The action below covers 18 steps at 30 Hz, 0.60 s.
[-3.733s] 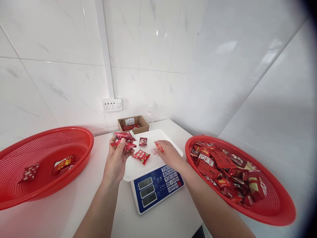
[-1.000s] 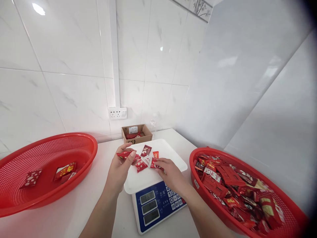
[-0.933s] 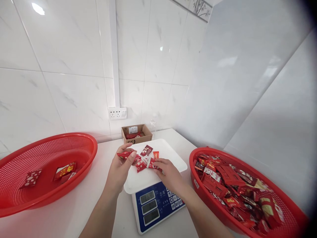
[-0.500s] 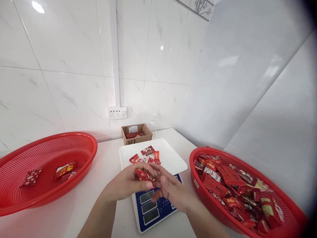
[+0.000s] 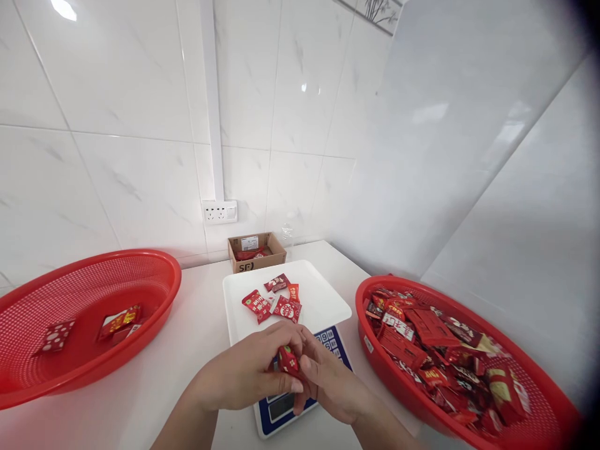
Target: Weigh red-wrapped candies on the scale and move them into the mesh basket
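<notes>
Between my two hands is a small red snack packet [image 5: 287,360] with a light flower print, partly hidden by fingers. My left hand [image 5: 255,369] is closed around its left side, thumb below. My right hand [image 5: 330,378] grips it from the right with curled fingers. Both hands are above the blue panel of a digital scale [image 5: 330,340], covering part of its displays. On the white scale pan [image 5: 323,303] beyond them lie several wrapped snacks, among them a red patterned packet [image 5: 287,308] and a dark red one [image 5: 277,282].
To the left stands a red perforated basket [image 5: 154,265] holding a few packets. Another red basket [image 5: 368,300], heaped with red packets, is on the right. Behind the scale a cardboard box [image 5: 257,250] sits near the tiled wall, below a socket [image 5: 219,212].
Both hands have moved down and slightly right, away from the pan, bringing the packet along. My right hand has closed in on the packet. More of the packets on the pan now show.
</notes>
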Tool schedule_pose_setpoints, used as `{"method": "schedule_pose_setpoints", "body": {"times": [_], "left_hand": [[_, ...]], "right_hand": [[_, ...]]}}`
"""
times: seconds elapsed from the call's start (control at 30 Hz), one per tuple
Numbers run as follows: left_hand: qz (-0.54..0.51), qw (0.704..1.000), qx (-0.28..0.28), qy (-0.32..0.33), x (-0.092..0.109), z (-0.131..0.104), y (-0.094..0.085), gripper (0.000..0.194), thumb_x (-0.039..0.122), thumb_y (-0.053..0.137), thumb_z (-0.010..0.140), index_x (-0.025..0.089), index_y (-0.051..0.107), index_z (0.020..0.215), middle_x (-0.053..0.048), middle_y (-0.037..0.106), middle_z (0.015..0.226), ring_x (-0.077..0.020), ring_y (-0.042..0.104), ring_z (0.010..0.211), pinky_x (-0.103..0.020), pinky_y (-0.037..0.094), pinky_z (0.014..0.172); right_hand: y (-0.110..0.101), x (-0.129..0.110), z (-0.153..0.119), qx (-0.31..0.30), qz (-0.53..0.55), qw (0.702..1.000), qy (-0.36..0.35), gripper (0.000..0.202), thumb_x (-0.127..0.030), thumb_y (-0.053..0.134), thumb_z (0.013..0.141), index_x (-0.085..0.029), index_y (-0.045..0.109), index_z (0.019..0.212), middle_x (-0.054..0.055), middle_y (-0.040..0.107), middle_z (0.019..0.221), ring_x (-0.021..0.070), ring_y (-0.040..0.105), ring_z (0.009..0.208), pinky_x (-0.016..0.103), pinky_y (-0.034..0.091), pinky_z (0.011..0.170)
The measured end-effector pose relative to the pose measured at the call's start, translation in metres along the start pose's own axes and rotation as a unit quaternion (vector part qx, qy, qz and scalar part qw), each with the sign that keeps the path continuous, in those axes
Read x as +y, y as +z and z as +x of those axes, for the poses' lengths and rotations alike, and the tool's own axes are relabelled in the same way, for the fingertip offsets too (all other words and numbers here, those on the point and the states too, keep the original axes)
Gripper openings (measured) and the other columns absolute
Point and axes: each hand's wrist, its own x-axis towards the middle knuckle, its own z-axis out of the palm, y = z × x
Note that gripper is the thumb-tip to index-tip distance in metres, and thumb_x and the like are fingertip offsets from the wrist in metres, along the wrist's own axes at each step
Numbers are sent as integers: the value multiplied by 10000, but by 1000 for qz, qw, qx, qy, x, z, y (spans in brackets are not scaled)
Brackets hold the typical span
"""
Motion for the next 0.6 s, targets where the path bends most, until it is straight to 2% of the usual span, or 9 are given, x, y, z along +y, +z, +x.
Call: {"method": "schedule_pose_setpoints", "body": {"times": [0.13, 0.3, 0.47, 0.53, 0.6], "left_hand": [[-40, 999, 7, 24, 2, 1, 5, 142, 274, 717, 764, 223, 605, 836, -46, 600, 1117, -214, 550, 1045, -326, 444, 892], [-58, 997, 44, 4, 2, 5, 18, 177, 287, 762, 718, 219, 636, 822, -45, 540, 1054, -203, 565, 982, -317, 470, 856], [-99, 986, 125, -48, 4, 10, 30, 262, 255, 734, 739, 252, 578, 949, -18, 568, 941, -171, 578, 819, -297, 482, 733], [-109, 980, 155, -66, 6, 9, 33, 244, 279, 687, 783, 256, 558, 988, -21, 584, 936, -162, 582, 774, -299, 485, 705], [-119, 976, 161, -83, 10, 7, 34, 192, 317, 639, 822, 255, 555, 982, -26, 599, 920, -169, 594, 767, -292, 494, 663]], "right_hand": [[2, 2, -6, 9, 40, 999, 13, 640, -557, 776, 656, -234, 531, 1151, -11, 606, 852, 30, 550, 517, 113, 490, 432], [-4, 0, -16, 32, 68, 997, 3, 555, -506, 834, 603, -204, 514, 943, -16, 617, 856, 24, 555, 505, 110, 445, 422], [-9, -8, -21, 89, 67, 993, -33, 475, -490, 805, 662, -208, 440, 775, -74, 550, 685, 24, 507, 487, 115, 431, 427], [-9, -11, -22, 93, 51, 994, -34, 474, -486, 801, 668, -220, 425, 781, -78, 554, 700, 49, 553, 540, 137, 456, 459], [-11, -14, -20, 57, 17, 998, -10, 501, -477, 824, 633, -236, 459, 878, -68, 585, 748, 85, 612, 600, 175, 487, 498]]}}
